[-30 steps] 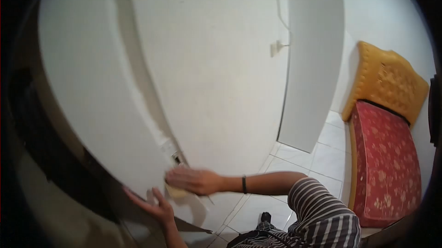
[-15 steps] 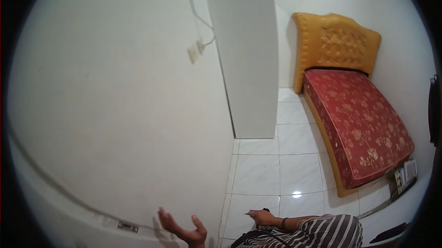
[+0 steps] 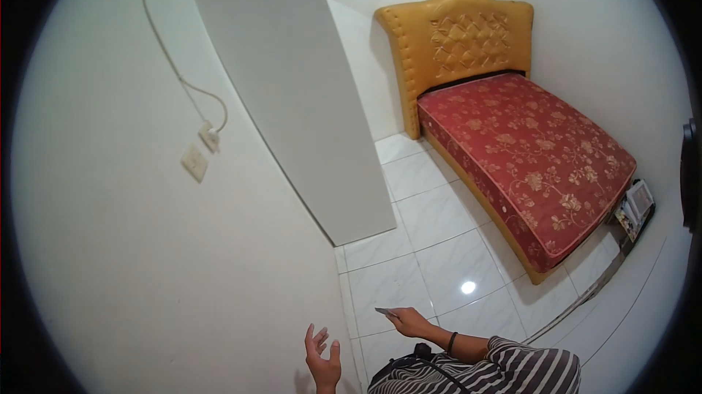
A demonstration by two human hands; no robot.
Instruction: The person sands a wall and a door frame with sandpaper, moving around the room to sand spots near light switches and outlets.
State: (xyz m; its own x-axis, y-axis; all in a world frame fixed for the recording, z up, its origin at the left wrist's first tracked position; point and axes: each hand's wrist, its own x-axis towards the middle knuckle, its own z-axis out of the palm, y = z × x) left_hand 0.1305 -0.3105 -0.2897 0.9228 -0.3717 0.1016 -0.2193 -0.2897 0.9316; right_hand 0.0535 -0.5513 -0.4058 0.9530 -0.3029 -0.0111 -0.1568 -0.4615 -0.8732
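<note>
At the bottom of the head view, my left hand [image 3: 323, 363] is raised beside the white wall, its fingers spread and nothing in them. My right hand [image 3: 411, 322] is closed around a thin, flat grey object [image 3: 383, 311], held out over the floor tiles; it is too small to tell its kind. A dark band circles the right wrist, below a striped sleeve [image 3: 537, 365].
A tall grey cabinet [image 3: 292, 101] stands against the wall, with a wall switch [image 3: 194, 163] and a plugged socket [image 3: 210, 136] to its left. A bed with a red floral mattress [image 3: 534, 167] is at right. Papers or books [image 3: 635, 209] lie by its foot.
The view has turned right and tilted, so the cabinet and bed sit further left. My left hand has drawn nearer the right one. The grey object in my right hand now shows more clearly.
</note>
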